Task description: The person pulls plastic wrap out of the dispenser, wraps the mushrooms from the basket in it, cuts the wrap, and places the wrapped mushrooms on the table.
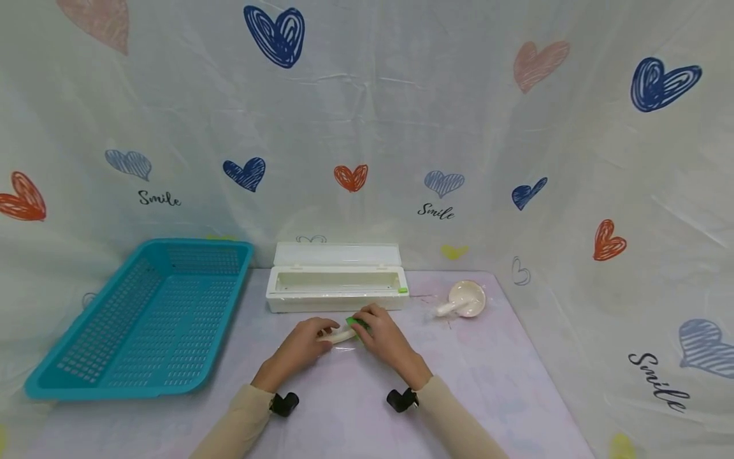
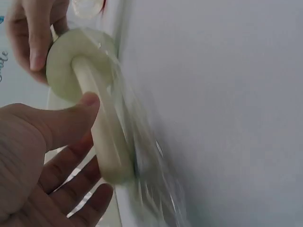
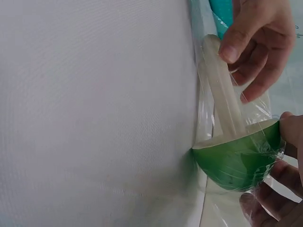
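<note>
Between my hands is a small green bowl [image 3: 236, 163] with a cream inside, tipped on its side. A thick cream pestle [image 3: 222, 90] sticks out of it. Clear plastic film [image 2: 142, 142] clings over both and trails loosely along one side. My left hand [image 1: 304, 341] pinches the pestle, its thumb lying along the shaft and its fingers bent behind. On the bowl's rim and outer wall, my right hand [image 1: 387, 338] keeps hold with thumb and fingers. Just beyond them stands a long white box [image 1: 338, 303], its lid [image 1: 337, 255] raised.
A large teal basket [image 1: 215, 319] stands on the left of the cloth-covered table [image 1: 355, 414]. At the right lies a pale pink bowl [image 1: 478, 299] with a white pestle [image 1: 453, 308] in it, film around them. A heart-printed curtain [image 1: 367, 121] hangs behind.
</note>
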Action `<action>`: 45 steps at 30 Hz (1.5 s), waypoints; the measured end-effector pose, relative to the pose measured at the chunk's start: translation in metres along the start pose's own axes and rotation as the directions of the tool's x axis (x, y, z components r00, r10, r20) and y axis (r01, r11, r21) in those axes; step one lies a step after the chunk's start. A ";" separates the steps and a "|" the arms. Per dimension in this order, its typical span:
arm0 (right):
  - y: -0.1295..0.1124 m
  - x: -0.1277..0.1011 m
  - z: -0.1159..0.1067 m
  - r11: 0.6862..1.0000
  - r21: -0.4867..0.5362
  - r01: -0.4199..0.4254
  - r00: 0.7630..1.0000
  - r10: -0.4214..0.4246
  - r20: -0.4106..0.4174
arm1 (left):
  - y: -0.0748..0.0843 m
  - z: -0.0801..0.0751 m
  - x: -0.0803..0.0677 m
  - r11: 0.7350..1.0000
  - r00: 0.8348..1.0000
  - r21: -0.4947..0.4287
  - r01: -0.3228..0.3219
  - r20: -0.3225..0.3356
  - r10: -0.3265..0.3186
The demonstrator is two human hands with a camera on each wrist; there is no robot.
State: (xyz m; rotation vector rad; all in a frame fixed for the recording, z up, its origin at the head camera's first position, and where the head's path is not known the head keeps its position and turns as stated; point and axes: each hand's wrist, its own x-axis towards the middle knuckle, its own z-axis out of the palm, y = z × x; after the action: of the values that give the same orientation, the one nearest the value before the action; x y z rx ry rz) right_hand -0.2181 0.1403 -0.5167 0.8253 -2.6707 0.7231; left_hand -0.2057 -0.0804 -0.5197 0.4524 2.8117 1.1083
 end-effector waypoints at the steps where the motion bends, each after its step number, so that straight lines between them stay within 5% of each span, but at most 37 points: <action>1: 0.000 0.000 0.000 1.000 0.005 -0.001 1.000 0.001 0.001 | -0.002 -0.003 -0.003 1.000 1.000 0.001 0.011 -0.008 -0.011; 9: 0.005 0.002 -0.002 0.995 0.038 -0.091 0.995 0.089 0.049 | -0.023 -0.023 -0.034 0.994 0.997 0.082 0.077 -0.011 -0.076; 16: 0.005 0.006 -0.006 0.993 0.076 -0.090 0.995 0.086 0.059 | -0.033 -0.027 -0.051 0.969 0.994 0.238 0.067 0.066 -0.085; 22: 0.005 0.009 -0.006 0.994 0.069 -0.089 0.994 0.085 0.064 | -0.032 -0.030 -0.052 0.965 1.000 0.263 0.006 0.027 -0.013; 31: 0.004 0.007 -0.006 0.994 0.089 -0.064 0.997 0.059 0.057 | -0.023 -0.050 -0.037 0.964 0.981 0.257 -0.071 -0.157 0.115; 45: 0.003 0.006 -0.001 0.993 0.118 -0.007 0.999 0.003 0.033 | -0.016 -0.036 -0.001 0.972 0.957 0.192 0.133 -0.282 -0.075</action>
State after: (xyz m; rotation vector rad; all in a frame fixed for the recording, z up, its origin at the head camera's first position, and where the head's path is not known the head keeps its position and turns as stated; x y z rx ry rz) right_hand -0.2245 0.1398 -0.5144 0.8675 -2.6813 0.8836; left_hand -0.2152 -0.1151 -0.5039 0.1703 3.1674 0.9209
